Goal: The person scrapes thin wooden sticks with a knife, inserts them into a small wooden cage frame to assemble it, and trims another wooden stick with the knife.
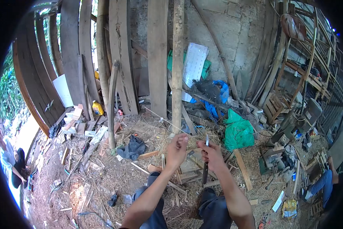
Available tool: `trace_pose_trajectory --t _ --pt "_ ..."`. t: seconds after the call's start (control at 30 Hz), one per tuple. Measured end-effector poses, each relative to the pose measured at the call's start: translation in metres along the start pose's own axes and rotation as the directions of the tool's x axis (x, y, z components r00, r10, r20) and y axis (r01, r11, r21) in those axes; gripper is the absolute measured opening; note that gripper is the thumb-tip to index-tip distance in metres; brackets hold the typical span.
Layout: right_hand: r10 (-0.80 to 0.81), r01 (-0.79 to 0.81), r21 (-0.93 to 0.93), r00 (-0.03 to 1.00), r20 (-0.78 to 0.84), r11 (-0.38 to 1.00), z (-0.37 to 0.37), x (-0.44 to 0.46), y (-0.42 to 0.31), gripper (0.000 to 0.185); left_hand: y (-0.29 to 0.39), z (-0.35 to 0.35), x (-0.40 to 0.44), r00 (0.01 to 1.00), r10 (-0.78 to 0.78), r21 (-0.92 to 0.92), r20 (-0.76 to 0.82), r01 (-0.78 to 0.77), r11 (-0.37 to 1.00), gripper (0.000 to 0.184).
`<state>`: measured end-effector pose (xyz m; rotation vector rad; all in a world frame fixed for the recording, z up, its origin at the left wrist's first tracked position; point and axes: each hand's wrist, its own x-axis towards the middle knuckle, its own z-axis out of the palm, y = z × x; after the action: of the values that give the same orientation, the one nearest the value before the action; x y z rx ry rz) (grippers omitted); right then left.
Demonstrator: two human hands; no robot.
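In the head view, my left hand [178,149] is closed on a thin pale strip [164,120] that slants up and left from my fingers. Close beside it on the right, my right hand [212,153] is wrapped round a knife [205,172]; its dark handle points down and its blade stands up above my fingers. The strip seems to run across between the two hands, but its right end is hard to make out. Both hands are raised above my knees, over ground strewn with shavings and wood scraps.
A bamboo post [177,68] rises just beyond my hands. Right of it lies a green bag [238,131]; a dark plastic bag [133,148] lies to the left. One person [13,160] sits at far left; another person's leg [320,187] shows at far right.
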<state>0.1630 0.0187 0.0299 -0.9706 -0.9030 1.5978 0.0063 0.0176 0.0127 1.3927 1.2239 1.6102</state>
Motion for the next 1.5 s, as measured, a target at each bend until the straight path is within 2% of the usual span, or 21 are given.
trace_pose_trajectory --t 0.07,0.1,0.17,0.23,0.27,0.33,0.37,0.43,0.47,0.5,0.53,0.57,0.6,0.67,0.8,1.0,1.07,1.2,1.3,1.43,1.5 --pt "0.022 -0.022 -0.035 1.0 0.005 0.999 0.005 0.004 0.012 0.014 0.0 0.006 0.001 0.998 0.052 -0.199 -0.022 -0.055 0.979 0.024" --pt "0.043 -0.041 -0.07 0.999 0.029 0.997 0.01 0.003 0.014 0.011 0.003 0.005 0.001 0.998 0.053 -0.2 -0.028 -0.058 0.978 0.024" --pt "0.051 -0.04 -0.154 0.996 0.068 0.987 0.016 0.0 0.022 0.008 0.01 0.002 0.002 0.998 0.0 -0.334 -0.063 -0.021 0.942 0.02" --pt "0.013 0.028 -0.309 0.992 0.129 0.951 0.023 -0.005 0.026 0.01 0.01 -0.002 0.001 0.997 -0.012 -0.321 -0.071 -0.011 0.947 0.02" --pt "0.008 0.035 -0.313 0.991 0.135 0.949 0.024 -0.004 0.03 0.01 0.01 -0.004 0.002 0.997 -0.03 -0.307 -0.071 0.007 0.952 0.02" --pt "-0.35 0.401 -0.578 0.914 0.203 0.711 0.023 0.001 0.037 0.017 0.03 -0.01 -0.003 0.997 -0.056 -0.277 -0.062 0.037 0.96 0.02" --pt "-0.357 0.403 -0.578 0.913 0.198 0.71 0.021 0.001 0.034 0.017 0.036 -0.013 -0.004 0.995 -0.089 -0.241 -0.045 0.076 0.967 0.02" --pt "-0.269 0.295 -0.402 0.955 0.122 0.867 0.018 -0.005 0.018 0.024 0.024 -0.019 -0.003 0.997 -0.072 -0.252 0.013 0.073 0.965 0.02" --pt "-0.278 0.297 -0.402 0.955 0.106 0.866 0.017 -0.006 0.012 0.024 0.018 -0.02 -0.003 0.996 -0.056 -0.263 0.063 0.07 0.962 0.02" --pt "-0.339 0.376 -0.416 0.927 0.162 0.828 0.016 -0.009 0.005 0.025 0.016 -0.021 -0.005 0.995 -0.054 -0.266 0.085 0.075 0.961 0.02" --pt "-0.396 0.451 -0.427 0.892 0.218 0.784 0.015 -0.012 -0.003 0.028 0.014 -0.021 -0.007 0.994 -0.013 -0.155 0.104 0.03 0.987 0.019" --pt "-0.327 0.386 -0.356 0.92 0.217 0.851 0.014 -0.019 -0.011 0.03 0.013 -0.02 -0.008 0.992 0.027 -0.044 0.127 -0.022 0.999 0.017" --pt "-0.335 0.387 -0.356 0.921 0.198 0.851 0.016 -0.023 -0.016 0.03 0.018 -0.018 -0.01 0.989 0.028 -0.047 0.147 -0.021 0.999 0.017" --pt "-0.253 0.293 -0.186 0.944 0.212 0.938 0.016 -0.027 -0.021 0.03 0.029 -0.015 -0.018 0.969 0.075 0.088 0.235 -0.098 0.991 0.016" --pt "-0.2 0.252 -0.182 0.944 0.263 0.95 -0.001 -0.016 -0.014 0.027 0.028 -0.008 -0.025 0.966 0.079 0.145 0.246 -0.117 0.982 0.015" --pt "-0.145 0.171 -0.146 0.973 0.177 0.974 -0.015 -0.014 -0.03 0.021 0.036 -0.007 -0.026 0.936 0.01 0.218 0.351 -0.092 0.972 0.015" --pt "-0.088 0.124 -0.138 0.966 0.241 0.983 -0.006 -0.021 -0.026 0.015 0.03 -0.006 -0.028 0.949 0.045 0.191 0.312 -0.109 0.975 0.015" --pt "-0.064 0.107 -0.178 0.971 0.231 0.978 -0.004 -0.023 -0.02 0.014 0.03 -0.01 -0.028 0.941 -0.011 0.122 0.339 -0.033 0.992 0.015" --pt "-0.069 0.106 -0.173 0.976 0.205 0.979 -0.009 -0.021 -0.026 0.015 0.031 -0.007 -0.028 0.939 0.066 0.037 0.339 -0.083 0.996 0.015" --pt "-0.074 0.105 -0.152 0.978 0.197 0.983 -0.011 -0.016 -0.024 0.016 0.043 -0.01 -0.029 0.934 0.0 0.166 0.359 -0.064 0.984 0.014" --pt "-0.11 0.127 -0.153 0.988 0.11 0.98 -0.015 -0.012 -0.025 0.014 0.051 -0.011 -0.032 0.929 -0.041 0.22 0.368 -0.044 0.975 0.013"
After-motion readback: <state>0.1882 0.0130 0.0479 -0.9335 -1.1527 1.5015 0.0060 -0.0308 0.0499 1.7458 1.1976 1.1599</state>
